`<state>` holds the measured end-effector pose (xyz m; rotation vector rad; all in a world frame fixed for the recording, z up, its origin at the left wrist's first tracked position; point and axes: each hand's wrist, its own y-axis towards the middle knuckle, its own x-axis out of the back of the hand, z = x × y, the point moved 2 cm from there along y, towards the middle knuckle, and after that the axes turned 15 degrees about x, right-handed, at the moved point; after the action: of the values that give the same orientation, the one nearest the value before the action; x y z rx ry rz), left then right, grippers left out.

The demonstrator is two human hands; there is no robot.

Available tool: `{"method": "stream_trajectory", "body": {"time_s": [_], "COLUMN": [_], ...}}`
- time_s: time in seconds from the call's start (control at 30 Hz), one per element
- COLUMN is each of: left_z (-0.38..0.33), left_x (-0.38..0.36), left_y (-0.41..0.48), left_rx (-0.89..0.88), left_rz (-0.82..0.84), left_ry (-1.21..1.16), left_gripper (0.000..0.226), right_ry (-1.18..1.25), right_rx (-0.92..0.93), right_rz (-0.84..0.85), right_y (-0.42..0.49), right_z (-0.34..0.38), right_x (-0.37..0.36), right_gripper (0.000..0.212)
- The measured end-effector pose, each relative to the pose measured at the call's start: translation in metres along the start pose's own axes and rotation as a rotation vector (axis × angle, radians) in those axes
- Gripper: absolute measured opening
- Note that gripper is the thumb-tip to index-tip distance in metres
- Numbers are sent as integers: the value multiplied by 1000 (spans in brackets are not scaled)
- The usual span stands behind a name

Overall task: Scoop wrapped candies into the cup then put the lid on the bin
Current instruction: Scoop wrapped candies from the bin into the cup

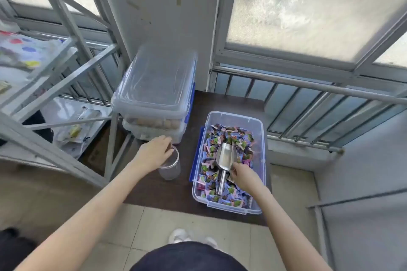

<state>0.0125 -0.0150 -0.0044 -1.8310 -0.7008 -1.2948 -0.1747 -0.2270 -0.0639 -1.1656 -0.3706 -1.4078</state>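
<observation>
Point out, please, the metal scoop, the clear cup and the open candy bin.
metal scoop [225, 156]: head view, on the bowl of the scoop.
clear cup [170, 170]: head view, on its side wall.
open candy bin [262, 138]: head view, on its right rim.

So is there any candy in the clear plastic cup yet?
No, the clear plastic cup under the left hand looks empty, and the metal scoop lies in the candy bin.
</observation>
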Motion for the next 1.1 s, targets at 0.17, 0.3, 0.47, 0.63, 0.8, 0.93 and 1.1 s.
{"method": "stream_trajectory", "body": {"time_s": [0.17, 0.3, 0.47, 0.63, 0.8, 0.93, 1.1], "left_z": [42, 69, 71, 72, 67, 57, 42], "left_x": [-23, -51, -79, -103, -120, -131, -134], "left_y": [-5, -4, 4, 22, 32, 38, 46], "left_rx": [142, 208, 271, 329, 352, 295, 278], "left_rz": [26, 130, 261, 324, 251, 241, 200], "left_ry": [-47, 15, -33, -272, -660, -895, -950], "left_gripper": [18, 24, 64, 95, 126, 123, 88], "right_ry": [18, 26, 40, 75, 202, 279, 315], "right_rx": [-82, -142, -201, -338, -444, -462, -440], "right_rz": [72, 107, 112, 42, 4, -8, -34], "right_y": [2, 8, 19, 28, 34, 35, 27], "right_z": [-5, -7, -1, 2, -1, -7, -10], "right_x": [-28, -46, -62, -72, -74, -74, -54], "right_gripper": [15, 33, 34, 45, 48, 53, 60]}}
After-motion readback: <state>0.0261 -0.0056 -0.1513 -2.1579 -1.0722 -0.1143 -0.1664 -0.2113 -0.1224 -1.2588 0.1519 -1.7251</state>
